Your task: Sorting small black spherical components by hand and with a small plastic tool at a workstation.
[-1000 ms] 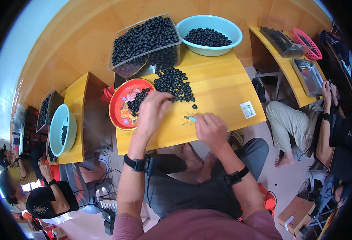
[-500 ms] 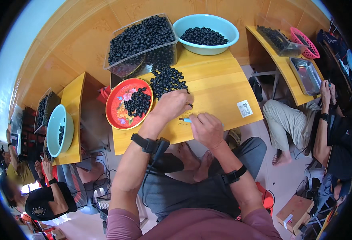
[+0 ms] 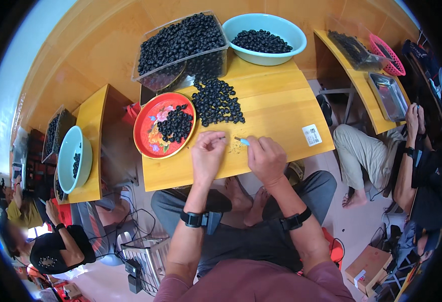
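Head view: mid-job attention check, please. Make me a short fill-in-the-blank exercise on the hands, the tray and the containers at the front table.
1. The right hand, near the left hand, holds a small tool with a light ____ handle.
2. The round flower-patterned tray is mainly ____.
3. The loose pile of dark round pieces lies to the ____ of the tray.
4. At the table's back, the clear bin stands to the ____ of the pale blue basin.

Missing words: blue; red; right; left.

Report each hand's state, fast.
Left hand: pinched shut on a small dark piece, mostly hidden.
Right hand: closed around a blue tool.
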Demonstrator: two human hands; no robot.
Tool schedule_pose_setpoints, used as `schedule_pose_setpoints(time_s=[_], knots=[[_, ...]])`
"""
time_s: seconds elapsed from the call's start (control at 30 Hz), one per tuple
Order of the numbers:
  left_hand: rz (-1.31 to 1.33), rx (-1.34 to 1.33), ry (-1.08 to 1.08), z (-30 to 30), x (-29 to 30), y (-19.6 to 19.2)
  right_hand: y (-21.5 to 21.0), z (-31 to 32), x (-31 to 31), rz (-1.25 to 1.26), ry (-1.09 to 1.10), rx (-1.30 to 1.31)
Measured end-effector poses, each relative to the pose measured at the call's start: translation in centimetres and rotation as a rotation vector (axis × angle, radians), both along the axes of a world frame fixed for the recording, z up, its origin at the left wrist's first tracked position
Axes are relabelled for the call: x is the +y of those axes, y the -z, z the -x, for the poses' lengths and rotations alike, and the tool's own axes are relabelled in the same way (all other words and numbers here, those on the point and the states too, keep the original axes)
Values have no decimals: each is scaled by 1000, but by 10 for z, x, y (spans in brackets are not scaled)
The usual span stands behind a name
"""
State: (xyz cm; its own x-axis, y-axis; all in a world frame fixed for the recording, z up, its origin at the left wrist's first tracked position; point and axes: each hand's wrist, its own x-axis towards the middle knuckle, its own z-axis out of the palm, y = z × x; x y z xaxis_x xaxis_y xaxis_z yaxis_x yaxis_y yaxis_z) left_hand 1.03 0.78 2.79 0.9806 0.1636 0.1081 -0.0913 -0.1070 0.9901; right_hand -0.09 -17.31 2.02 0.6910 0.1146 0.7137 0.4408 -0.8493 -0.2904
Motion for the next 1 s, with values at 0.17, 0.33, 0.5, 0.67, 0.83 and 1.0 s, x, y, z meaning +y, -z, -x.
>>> schedule_pose_setpoints(time_s=[0.17, 0.33, 0.5, 0.67, 0.83, 1.0], knots=[[-122, -7, 20, 9, -19, 3, -1, 1, 0, 8, 18, 25], [-72, -92, -25, 6, -20, 12, -2, 2, -1, 28, 18, 42], [-89, -42, 0, 9, -24, 11, -1, 1, -3, 41, -35, 16], [-176, -76, 12, 10, -25, 9, 0, 1, -3, 48, -69, 20], [-135, -94, 31, 9, -23, 13, -1, 1, -2, 50, -79, 18], [-93, -71, 25, 10, -24, 13, 0, 0, -3, 54, -84, 21]])
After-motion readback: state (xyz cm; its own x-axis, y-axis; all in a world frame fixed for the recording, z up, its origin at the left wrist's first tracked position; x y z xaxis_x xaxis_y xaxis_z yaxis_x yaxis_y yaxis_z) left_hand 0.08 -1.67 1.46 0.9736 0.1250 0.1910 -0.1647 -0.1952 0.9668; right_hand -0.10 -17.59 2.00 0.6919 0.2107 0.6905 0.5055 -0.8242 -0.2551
